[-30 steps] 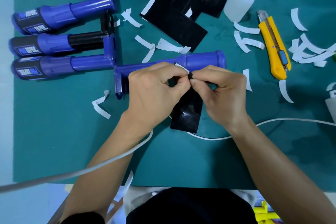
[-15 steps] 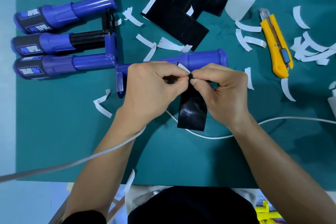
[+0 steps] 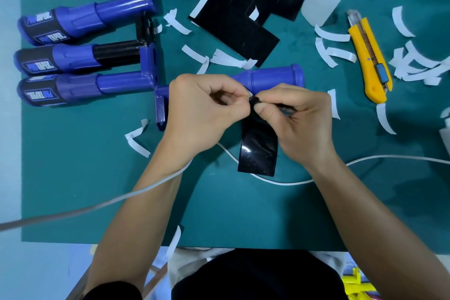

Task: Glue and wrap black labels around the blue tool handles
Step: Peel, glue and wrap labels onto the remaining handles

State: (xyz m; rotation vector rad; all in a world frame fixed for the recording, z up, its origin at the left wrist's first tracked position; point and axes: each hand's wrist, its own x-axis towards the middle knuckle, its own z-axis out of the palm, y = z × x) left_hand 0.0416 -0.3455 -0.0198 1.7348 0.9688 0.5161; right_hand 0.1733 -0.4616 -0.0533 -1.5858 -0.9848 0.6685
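1. Little moved: left hand (image 3: pixel 204 109) and right hand (image 3: pixel 299 119) keep pinching the black label (image 3: pixel 258 151) at its top corner; its white tab is now mostly hidden.
2. Label hangs at 6 o'clock from the blue tool handle (image 3: pixel 275 78), mid-section covered by hands.
3. Green-covered table (image 3: pixel 73 190), littered with white strips (image 3: pixel 333 53).

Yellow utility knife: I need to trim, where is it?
Head view, right side: the yellow plastic utility knife lies on the green mat, just right of the translucent white squeeze bottle.
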